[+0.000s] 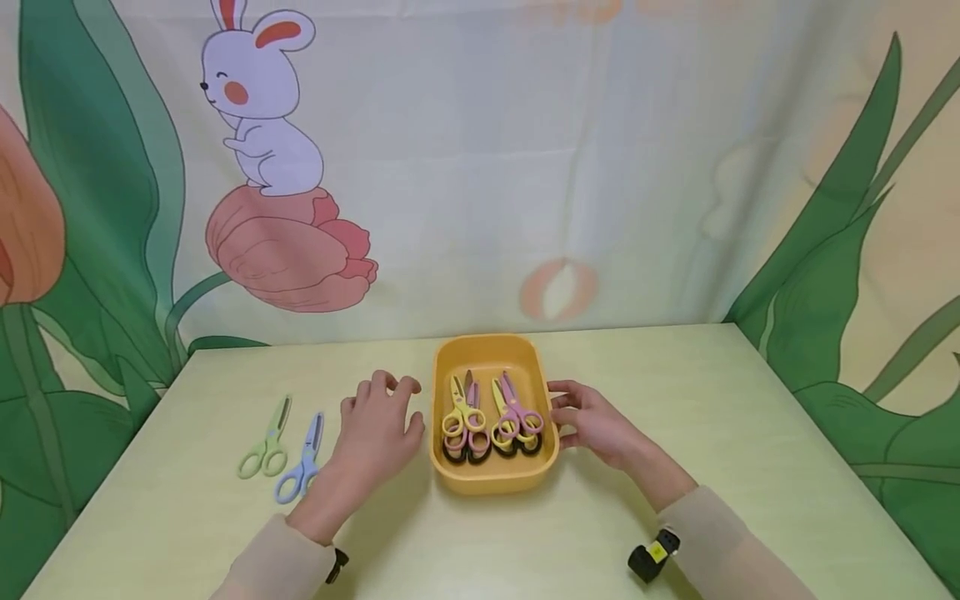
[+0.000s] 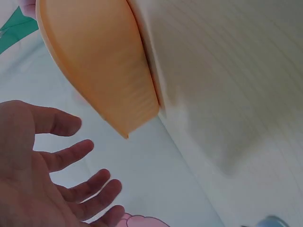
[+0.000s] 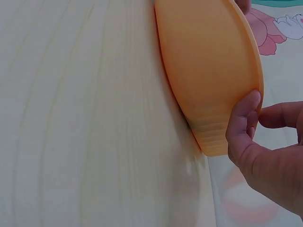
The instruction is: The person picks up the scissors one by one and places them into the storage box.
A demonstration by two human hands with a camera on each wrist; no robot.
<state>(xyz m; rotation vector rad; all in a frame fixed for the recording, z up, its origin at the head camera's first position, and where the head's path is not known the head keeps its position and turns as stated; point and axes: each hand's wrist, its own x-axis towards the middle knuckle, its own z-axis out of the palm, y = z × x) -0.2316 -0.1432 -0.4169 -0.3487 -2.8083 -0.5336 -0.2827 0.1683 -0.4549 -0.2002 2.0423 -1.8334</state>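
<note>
A yellow-orange plastic bin (image 1: 495, 483) stands mid-table with several pairs of scissors inside. Yellow-handled scissors (image 1: 462, 414) and pink-handled scissors (image 1: 517, 417) lie over others with black handles (image 1: 480, 456). Just left of the bin, my left hand (image 1: 378, 429) is spread with bent fingers and holds nothing; the left wrist view shows a gap between its fingertips and the bin wall (image 2: 99, 61). My right hand (image 1: 600, 425) touches the bin's right side, thumb (image 3: 241, 127) on the outer wall and a finger at the rim.
Green scissors (image 1: 266, 446) and blue scissors (image 1: 303, 467) lie on the table to the left, the blue pair beside my left forearm. Behind the table's far edge hangs a cloth backdrop (image 1: 465, 167) printed with a rabbit and tulips.
</note>
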